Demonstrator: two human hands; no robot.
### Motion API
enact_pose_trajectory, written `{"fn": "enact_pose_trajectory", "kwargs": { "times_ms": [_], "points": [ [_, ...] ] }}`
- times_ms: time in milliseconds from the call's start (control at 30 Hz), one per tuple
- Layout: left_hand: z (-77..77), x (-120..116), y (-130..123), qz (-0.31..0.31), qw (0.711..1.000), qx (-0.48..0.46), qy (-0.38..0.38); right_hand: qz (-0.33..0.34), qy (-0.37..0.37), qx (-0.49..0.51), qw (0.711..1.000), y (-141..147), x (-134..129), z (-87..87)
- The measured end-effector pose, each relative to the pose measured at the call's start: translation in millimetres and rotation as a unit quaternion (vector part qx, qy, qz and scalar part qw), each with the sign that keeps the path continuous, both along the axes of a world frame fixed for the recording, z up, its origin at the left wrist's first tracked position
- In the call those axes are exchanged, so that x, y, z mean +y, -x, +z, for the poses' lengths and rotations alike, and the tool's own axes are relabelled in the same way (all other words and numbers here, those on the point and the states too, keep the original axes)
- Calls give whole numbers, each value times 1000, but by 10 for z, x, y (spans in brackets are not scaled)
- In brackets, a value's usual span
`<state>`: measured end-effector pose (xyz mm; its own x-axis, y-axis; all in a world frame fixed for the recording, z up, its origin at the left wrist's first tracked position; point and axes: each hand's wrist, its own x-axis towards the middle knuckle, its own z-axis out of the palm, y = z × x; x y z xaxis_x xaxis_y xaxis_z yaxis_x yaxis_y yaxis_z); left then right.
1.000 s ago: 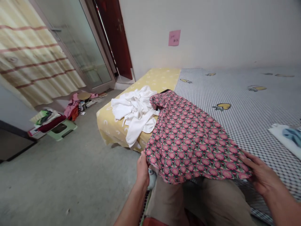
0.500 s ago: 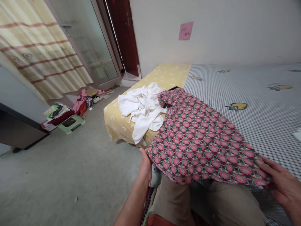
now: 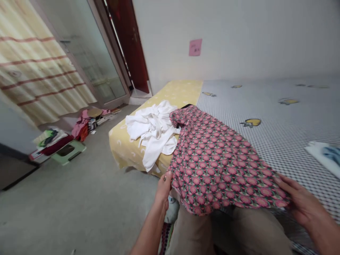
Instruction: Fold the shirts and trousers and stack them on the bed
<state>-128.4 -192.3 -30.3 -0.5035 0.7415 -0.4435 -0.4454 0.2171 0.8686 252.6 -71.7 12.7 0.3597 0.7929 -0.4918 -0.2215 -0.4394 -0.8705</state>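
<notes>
A pink-and-dark floral garment (image 3: 215,159), a dress or a long top, stretches from the bed toward my lap, its far end with a black edge resting on the sheet. My left hand (image 3: 165,186) pinches its near left corner. At the near right corner my right hand (image 3: 299,196) grips the hem, thumb on top and fingers partly hidden under the cloth. The near edge hangs slightly wavy between both hands, above my knees. White crumpled clothing (image 3: 156,127) lies just left of the garment.
The bed has a yellow sheet (image 3: 183,90) and a checked mat (image 3: 265,102). A folded white-and-blue cloth (image 3: 322,152) lies at right. On the floor at left are a green stool (image 3: 70,152) bearing clothes and a heap of pink items (image 3: 81,124).
My view has turned a little to the right and up. Both hands keep hold of the garment's corners; they are slightly closer together and the cloth between them is a bit slacker.
</notes>
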Motion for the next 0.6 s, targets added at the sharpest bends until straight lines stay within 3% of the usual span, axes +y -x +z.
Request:
{"fn": "enact_pose_trajectory", "kwargs": {
  "times_ms": [167,333,467,600],
  "points": [
    [198,63,-50,-15,999,10,-41,-17,-19,58,998,-16,29,-69],
    [360,-29,-118,-11,996,-46,-73,-3,-42,70,997,-51,54,-165],
    [360,-133,-74,-15,997,-56,-50,14,-67,59,996,-67,67,-216],
    [263,-168,23,-7,999,-37,-7,13,-83,65,994,-56,59,-202]
  ]
}}
